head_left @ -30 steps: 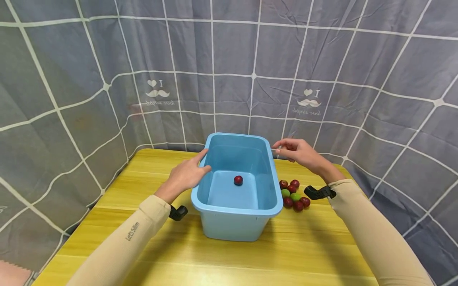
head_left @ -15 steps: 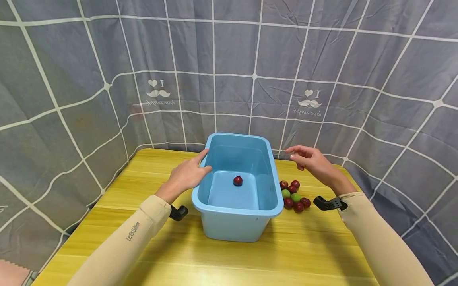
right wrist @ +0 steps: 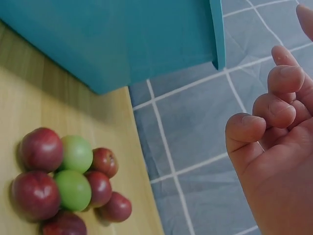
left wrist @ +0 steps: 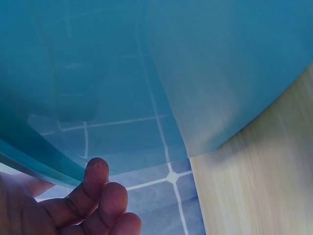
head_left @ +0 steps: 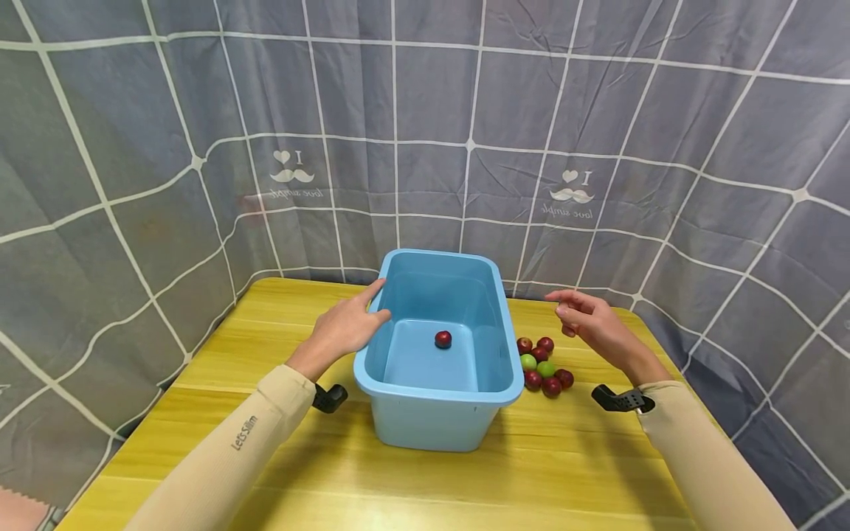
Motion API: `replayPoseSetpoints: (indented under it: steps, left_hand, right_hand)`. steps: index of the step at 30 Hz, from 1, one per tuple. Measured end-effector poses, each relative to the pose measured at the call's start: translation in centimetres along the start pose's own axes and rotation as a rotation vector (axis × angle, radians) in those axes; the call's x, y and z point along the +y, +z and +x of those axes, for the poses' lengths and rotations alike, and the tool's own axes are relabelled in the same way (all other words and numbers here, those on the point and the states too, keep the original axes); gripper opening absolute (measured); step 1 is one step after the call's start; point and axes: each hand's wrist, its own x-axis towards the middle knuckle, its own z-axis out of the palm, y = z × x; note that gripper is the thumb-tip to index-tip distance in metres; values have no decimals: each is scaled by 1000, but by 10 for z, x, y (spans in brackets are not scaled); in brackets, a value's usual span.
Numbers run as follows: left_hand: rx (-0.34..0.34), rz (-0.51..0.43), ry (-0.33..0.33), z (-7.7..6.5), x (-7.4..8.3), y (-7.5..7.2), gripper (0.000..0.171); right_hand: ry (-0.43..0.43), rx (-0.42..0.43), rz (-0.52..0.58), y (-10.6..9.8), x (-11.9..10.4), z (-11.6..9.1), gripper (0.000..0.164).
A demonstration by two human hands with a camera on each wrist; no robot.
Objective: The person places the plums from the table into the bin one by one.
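Note:
A light blue plastic tub [head_left: 438, 402] stands on the wooden table. My left hand [head_left: 345, 324] holds its left rim, the thumb over the edge; in the left wrist view the other fingers [left wrist: 97, 178] curl under the rim outside. One dark red plum [head_left: 443, 339] lies on the tub's floor. To the right of the tub, my right hand [head_left: 598, 324] hovers in the air, its fingers loosely bent around nothing. Below and left of it is a cluster of dark red plums [head_left: 552, 386] with two green round fruits [head_left: 527, 362] among them, close beside the tub's right wall.
The yellowish wooden table [head_left: 265, 457] ends at the back against a grey curtain [head_left: 425, 133] with white grid lines, which also runs along both sides. Each wrist wears a black strap mount [head_left: 623, 399] beside a beige sleeve [head_left: 704, 457].
My right hand has moved right and nearer to me, away from the tub's right rim. The left hand, the tub and the fruit stay about where they were.

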Motion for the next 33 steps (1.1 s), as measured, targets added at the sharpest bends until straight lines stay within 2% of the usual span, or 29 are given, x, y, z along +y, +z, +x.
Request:
replayPoseSetpoints:
  steps: [8,21,33]
  left_hand:
    - [-3,-11,9,2,1,1,70]
    - [6,-8,6,2,-2,3,70]
    - [12,-9,4,1,-1,3,70]
  right_hand:
    - [-21,-7,51,-8,16,-15,26]
    - [62,-1,48,-18,47,-25,28]
    - [96,-48,33,-25,76,-38,29]
